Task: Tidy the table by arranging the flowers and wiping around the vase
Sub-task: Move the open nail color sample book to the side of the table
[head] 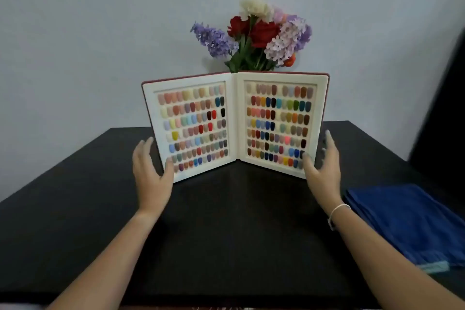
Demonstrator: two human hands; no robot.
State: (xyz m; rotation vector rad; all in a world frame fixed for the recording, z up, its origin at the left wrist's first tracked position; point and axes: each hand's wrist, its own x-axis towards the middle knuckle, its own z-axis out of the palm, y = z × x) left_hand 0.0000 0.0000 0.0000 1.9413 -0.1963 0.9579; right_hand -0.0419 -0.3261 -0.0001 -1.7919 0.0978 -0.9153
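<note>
Swatch book [236,124] stands open and upright mid-surface, hiding the vase | flowers [254,35] rise behind its top edge, by the wall | left hand [151,171] spread, thumb touching book's left edge | right hand [323,168] spread, thumb on right edge | blue cloth [412,224] folded at the right edge of the surface [226,234] | front area bare.

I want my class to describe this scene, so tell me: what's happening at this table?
A person has both hands at an open swatch book standing upright on a black table. The left hand is at its left edge, the right hand at its right edge, thumbs on the pages. Flowers rise behind it; the vase is hidden. A folded blue cloth lies untouched at right.
</note>
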